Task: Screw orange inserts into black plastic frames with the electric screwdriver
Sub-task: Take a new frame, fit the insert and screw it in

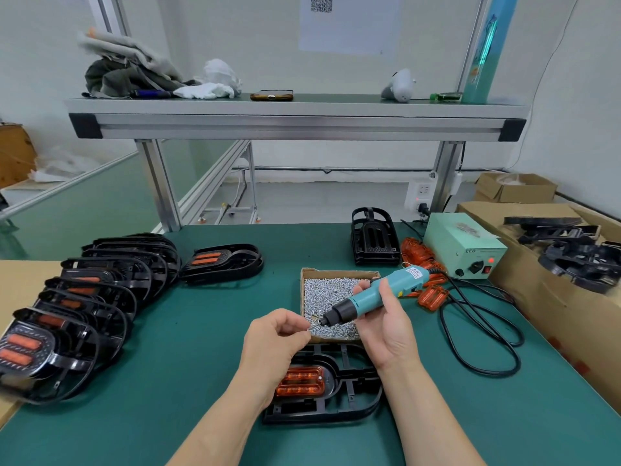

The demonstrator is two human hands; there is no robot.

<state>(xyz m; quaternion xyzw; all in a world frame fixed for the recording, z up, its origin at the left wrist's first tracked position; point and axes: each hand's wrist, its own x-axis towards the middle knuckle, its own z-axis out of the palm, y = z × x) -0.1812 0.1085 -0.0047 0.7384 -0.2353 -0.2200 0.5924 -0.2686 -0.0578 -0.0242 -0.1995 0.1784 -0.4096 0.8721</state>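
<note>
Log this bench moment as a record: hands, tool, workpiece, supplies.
left hand: pinches a screw at the bit tip
right hand: holds electric screwdriver, bit pointing left
workpiece: black frame with orange insert, flat under the hands
screw box: behind the frame
finished frames: stacked at left
spare inserts: beside power box

Head view: worn on the person's head, facing forward and down
Nearness: close above the desk [174, 364]

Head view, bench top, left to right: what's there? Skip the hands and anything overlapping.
row of finished frames → single frame with orange insert → box of screws → green power supply → carton of black frames
</note>
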